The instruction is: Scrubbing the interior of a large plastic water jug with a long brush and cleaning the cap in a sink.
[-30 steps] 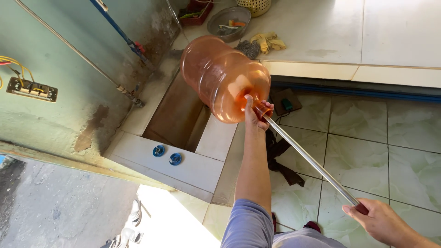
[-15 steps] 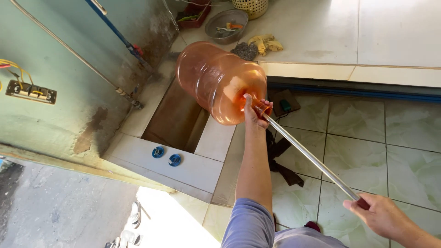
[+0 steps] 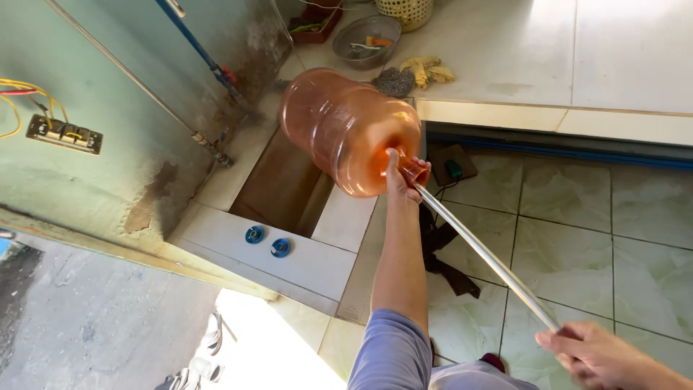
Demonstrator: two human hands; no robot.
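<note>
A person's left hand grips the neck of a large orange translucent water jug, held tipped on its side above a tiled trough, while the right hand closes around the near end of a long metal rod that runs into the jug's mouth. Compared with half a second earlier, the jug sits slightly higher and further left in the view, and the right hand has slid lower toward the bottom edge; the grip on both items is unchanged.

The jug is a ribbed, rounded plastic bottle; whether anything is inside cannot be told, beyond the rod entering its opening. The trough is a rectangular recess with brownish stained walls, edged in pale glossy tile. Two blue caps lie on its near rim.

On the white tiled bench beyond, a round metal bowl holds small utensils, just beside yellow gloves and a grey scrubbing pad. A woven basket shows at the top edge. Blue and metal pipes run down the weathered green wall. The floor is pale green marbled tile.
</note>
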